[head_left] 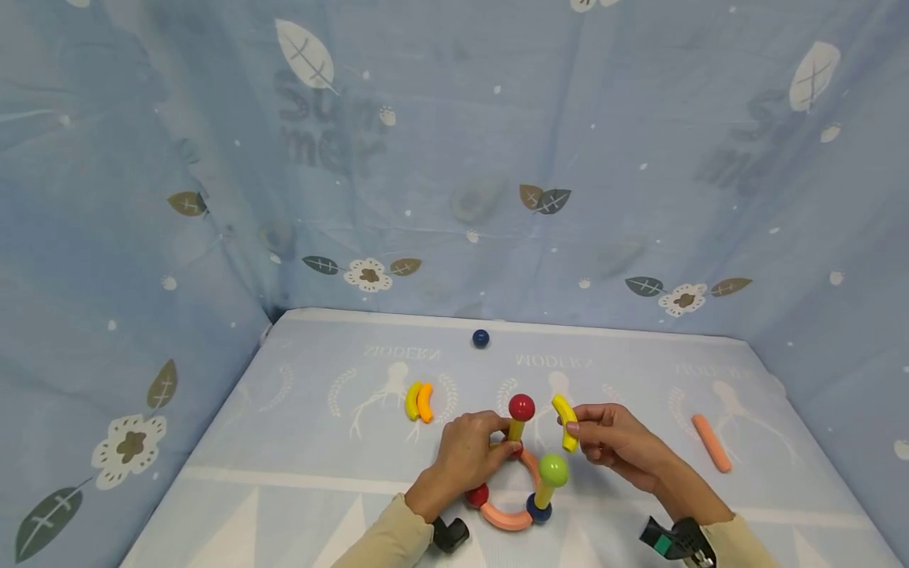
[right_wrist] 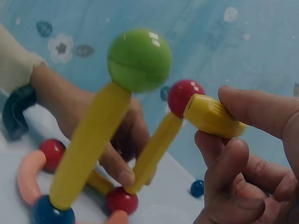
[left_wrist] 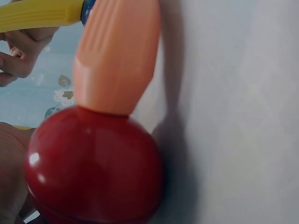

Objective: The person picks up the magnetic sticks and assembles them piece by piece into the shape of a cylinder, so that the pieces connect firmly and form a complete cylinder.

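A ring of balls and curved salmon sticks (head_left: 506, 518) lies on the table, with a red ball (left_wrist: 96, 168) and a blue ball (head_left: 540, 509) among its corners. Two yellow sticks stand up from it, one topped by a green ball (head_left: 553, 470), the other by a red ball (head_left: 521, 407). My left hand (head_left: 469, 451) grips the foot of the red-topped yellow stick (right_wrist: 156, 151), its thumb at the lower red ball (right_wrist: 122, 200). Right of the ring, my right hand (head_left: 625, 446) pinches a short curved yellow stick (head_left: 566, 424) between thumb and fingers, above the table.
Two curved sticks, one yellow (head_left: 413, 401) and one orange (head_left: 425, 403), lie side by side left of the ring. A dark blue ball (head_left: 480, 338) sits near the back edge. At the right lies a straight salmon stick (head_left: 712, 443). Patterned cloth (head_left: 454, 158) hangs behind.
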{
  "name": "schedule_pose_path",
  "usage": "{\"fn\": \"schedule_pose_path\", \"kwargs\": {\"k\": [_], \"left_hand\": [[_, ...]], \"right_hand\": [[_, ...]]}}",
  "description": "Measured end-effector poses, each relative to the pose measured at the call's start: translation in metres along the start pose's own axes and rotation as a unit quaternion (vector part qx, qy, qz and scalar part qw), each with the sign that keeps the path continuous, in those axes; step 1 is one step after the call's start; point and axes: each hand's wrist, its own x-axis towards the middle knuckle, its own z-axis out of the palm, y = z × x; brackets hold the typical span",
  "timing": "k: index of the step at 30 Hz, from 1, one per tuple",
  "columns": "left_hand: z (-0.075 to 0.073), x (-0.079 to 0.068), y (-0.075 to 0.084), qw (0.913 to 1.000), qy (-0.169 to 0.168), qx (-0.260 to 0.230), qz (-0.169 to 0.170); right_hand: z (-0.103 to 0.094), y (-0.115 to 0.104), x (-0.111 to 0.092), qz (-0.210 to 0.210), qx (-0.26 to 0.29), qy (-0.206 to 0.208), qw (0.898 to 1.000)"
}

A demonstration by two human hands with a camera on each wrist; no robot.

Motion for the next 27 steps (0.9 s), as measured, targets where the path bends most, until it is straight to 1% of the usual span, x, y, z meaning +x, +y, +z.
{"fn": "schedule_pose_path", "kwargs": {"k": [2,4,8,14,22,24,27], "left_hand": [[0.0,0.0,0.0,1.0,-0.001,0.002,0.002],[0.001,0.0,-0.001,1.0,0.0,0.003,0.003],[0.002,0.001,-0.002,1.0,-0.001,0.0,0.003],[0.001,0.0,-0.003,1.0,0.002,-0.005,0.004],[0.003,-0.001,-0.003,0.9999,-0.005,-0.012,-0.003],[0.002,-0.001,-0.003,0.9999,-0.004,-0.012,-0.004],[0.002,0.0,-0.003,0.9999,-0.003,-0.011,-0.005]], "right_hand": [[0.002,0.0,-0.003,0.001,0.031,-0.022,0.999],[0.005,0.001,-0.005,0.002,0.054,-0.032,0.998],[0.009,0.004,-0.007,0.009,0.074,-0.034,0.997],[0.015,0.005,-0.003,0.014,0.064,-0.038,0.997],[0.016,0.004,-0.003,0.024,0.057,-0.058,0.996],[0.015,0.005,-0.004,0.031,0.055,-0.048,0.997],[0.009,0.009,-0.007,0.035,0.036,-0.016,0.999]]}}
